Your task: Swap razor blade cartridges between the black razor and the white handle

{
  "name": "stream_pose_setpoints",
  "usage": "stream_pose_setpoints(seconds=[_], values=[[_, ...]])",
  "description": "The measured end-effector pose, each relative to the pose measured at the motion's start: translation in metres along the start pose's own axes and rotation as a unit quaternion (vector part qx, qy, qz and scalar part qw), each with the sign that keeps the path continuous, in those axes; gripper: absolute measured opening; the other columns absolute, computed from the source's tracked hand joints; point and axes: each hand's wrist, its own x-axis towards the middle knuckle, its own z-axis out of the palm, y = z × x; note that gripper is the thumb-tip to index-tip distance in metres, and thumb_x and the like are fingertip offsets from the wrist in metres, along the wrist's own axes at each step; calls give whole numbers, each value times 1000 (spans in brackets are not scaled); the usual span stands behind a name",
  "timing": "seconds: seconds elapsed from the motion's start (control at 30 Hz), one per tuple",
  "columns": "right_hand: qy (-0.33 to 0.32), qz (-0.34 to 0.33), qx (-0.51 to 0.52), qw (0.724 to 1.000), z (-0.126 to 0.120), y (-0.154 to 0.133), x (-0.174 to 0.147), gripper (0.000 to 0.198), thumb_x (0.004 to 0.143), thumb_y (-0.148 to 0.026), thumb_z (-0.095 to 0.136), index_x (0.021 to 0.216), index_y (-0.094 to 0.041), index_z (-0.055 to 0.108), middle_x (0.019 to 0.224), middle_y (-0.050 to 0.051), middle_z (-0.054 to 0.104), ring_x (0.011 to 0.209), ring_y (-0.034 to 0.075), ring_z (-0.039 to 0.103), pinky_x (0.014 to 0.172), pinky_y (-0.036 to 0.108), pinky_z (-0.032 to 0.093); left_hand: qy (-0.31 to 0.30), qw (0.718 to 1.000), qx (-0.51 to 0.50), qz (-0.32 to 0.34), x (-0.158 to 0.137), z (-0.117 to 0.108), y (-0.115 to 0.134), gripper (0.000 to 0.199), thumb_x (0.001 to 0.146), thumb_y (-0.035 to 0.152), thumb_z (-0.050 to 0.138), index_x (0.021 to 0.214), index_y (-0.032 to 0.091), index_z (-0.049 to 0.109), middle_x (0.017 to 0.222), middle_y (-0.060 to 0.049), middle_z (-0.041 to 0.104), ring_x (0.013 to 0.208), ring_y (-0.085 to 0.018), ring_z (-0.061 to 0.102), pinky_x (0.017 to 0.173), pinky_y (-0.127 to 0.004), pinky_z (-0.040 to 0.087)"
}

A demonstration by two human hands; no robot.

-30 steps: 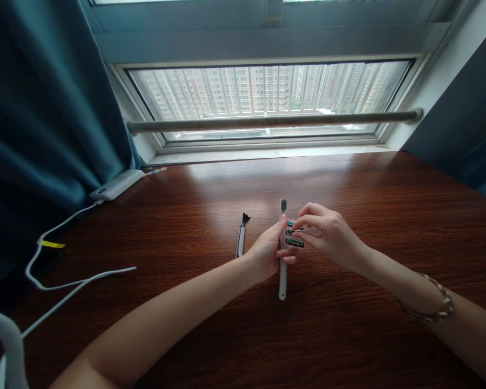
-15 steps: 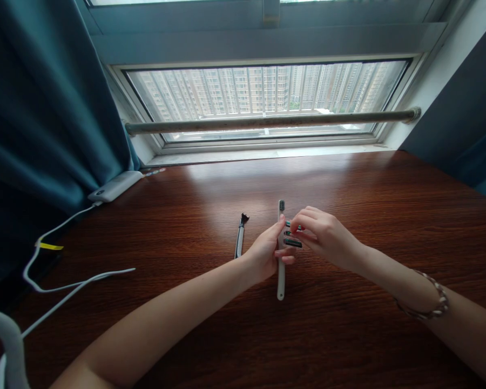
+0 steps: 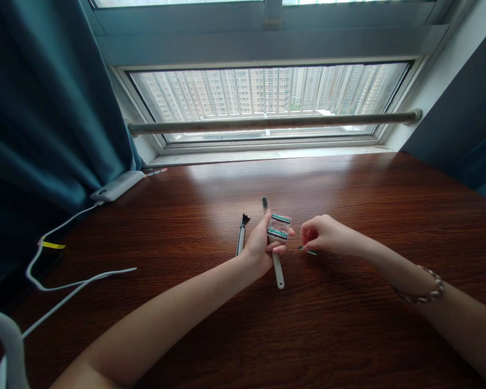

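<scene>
My left hand [image 3: 261, 246] is closed around a clear plastic case [image 3: 279, 220], in which two black-and-green razor cartridges show. A pale toothbrush [image 3: 278, 270] with dark bristles runs slantwise behind the case, gripped in the same hand; its middle is hidden. To the right, the fingertips of my right hand [image 3: 322, 235] pinch a single razor cartridge [image 3: 308, 250] low over the table. Just left of my left hand lies a grey-and-black razor handle [image 3: 240, 237], its lower end hidden by the wrist.
The wooden table [image 3: 210, 324] reaches to a window with a horizontal metal pipe [image 3: 227, 125]. At the back left, a white power bank [image 3: 118, 186] lies beside a blue curtain [image 3: 65, 97]. A white cable [image 3: 81, 283] loops over the left side.
My right hand has moved away from the case, down and right, with a razor cartridge in its fingers. My left hand has turned, tilting the toothbrush and showing the case's face.
</scene>
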Motion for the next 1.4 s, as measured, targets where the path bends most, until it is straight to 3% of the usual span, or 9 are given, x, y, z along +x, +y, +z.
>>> stream_pose_setpoints(seconds=[0.07, 0.23, 0.3, 0.57, 1.03, 1.4], values=[[7, -12, -2, 1000, 3, 0, 0, 7, 65, -23, 63, 66, -16, 64, 61, 0, 63, 57, 13, 56, 52, 21, 39, -15, 1000, 4, 3, -2, 1, 0, 37, 85, 40, 37, 83, 8, 56, 62, -8, 64, 27, 2, 19, 30, -12, 19], [192, -69, 7, 979, 3, -19, -8, 15, 76, -28, 56, 73, -17, 66, 62, 0, 61, 56, 11, 50, 53, 22, 36, -59, 998, -6, 1, -2, 1, -3, 32, 84, 40, 42, 81, 11, 56, 60, -3, 61, 28, 1, 20, 31, -13, 22], [218, -104, 31, 970, 6, -27, -11, 15, 77, -28, 57, 76, -18, 68, 64, 0, 59, 56, 10, 48, 53, 21, 36, -68, 997, -20, -7, -1, 0, -6, 31, 82, 41, 44, 82, 13, 55, 58, 0, 59, 28, 1, 21, 31, -13, 23], [227, -133, 38, 964, 21, -31, -12, 11, 70, -19, 63, 81, -20, 68, 67, -2, 48, 56, 8, 42, 52, 20, 35, -78, 997, -19, -11, -3, 3, -10, 33, 82, 43, 45, 79, 11, 57, 58, 0, 56, 31, 1, 25, 34, -14, 30], [234, -125, -15, 964, 23, -32, -13, 10, 72, -18, 60, 78, -21, 68, 68, -2, 49, 57, 8, 44, 54, 20, 34, -70, 997, -18, 3, -5, 6, -9, 33, 83, 41, 44, 77, 11, 56, 57, 1, 54, 32, 0, 27, 35, -13, 30], [226, -123, 31, 966, 17, -31, -11, 5, 68, -19, 63, 73, -18, 64, 63, -3, 48, 54, 8, 42, 50, 20, 33, -88, 996, -14, 1, -7, 5, -11, 31, 82, 42, 47, 77, 12, 56, 57, 2, 53, 32, 0, 26, 36, -14, 30]])
